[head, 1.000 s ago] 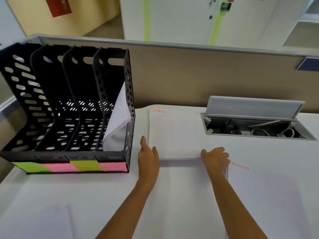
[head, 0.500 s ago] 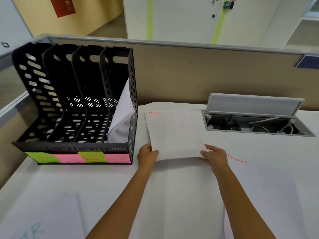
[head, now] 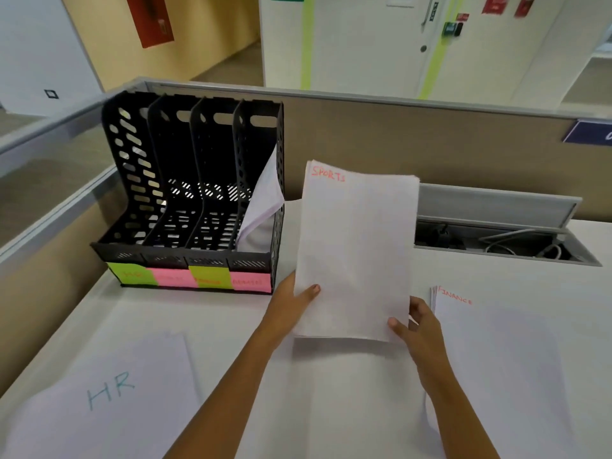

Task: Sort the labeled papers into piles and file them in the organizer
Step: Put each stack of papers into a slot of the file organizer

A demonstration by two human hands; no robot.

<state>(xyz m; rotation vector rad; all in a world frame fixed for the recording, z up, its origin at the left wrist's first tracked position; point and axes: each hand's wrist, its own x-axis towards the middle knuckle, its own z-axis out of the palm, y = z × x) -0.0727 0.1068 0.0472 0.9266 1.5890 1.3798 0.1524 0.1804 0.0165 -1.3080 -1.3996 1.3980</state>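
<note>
SPORTS stack (head: 356, 246) held aloft, left grip (head: 291, 306) and right grip (head: 418, 326) clamped on its bottom corners

You face a white desk (head: 212, 316) closed at the back by a beige partition (head: 430, 144) topped with a grey metal rail (head: 364, 96). A glass panel (head: 49, 167) runs along your left. To your right a cable hatch (head: 496, 243) is set into the desk, its grey lid (head: 490, 207) tilted up and wires showing inside. Beyond the partition are white doors (head: 364, 44) with lime-green stripes (head: 306, 44) and a yellow wall (head: 205, 34) bearing a red poster (head: 149, 18).
</note>
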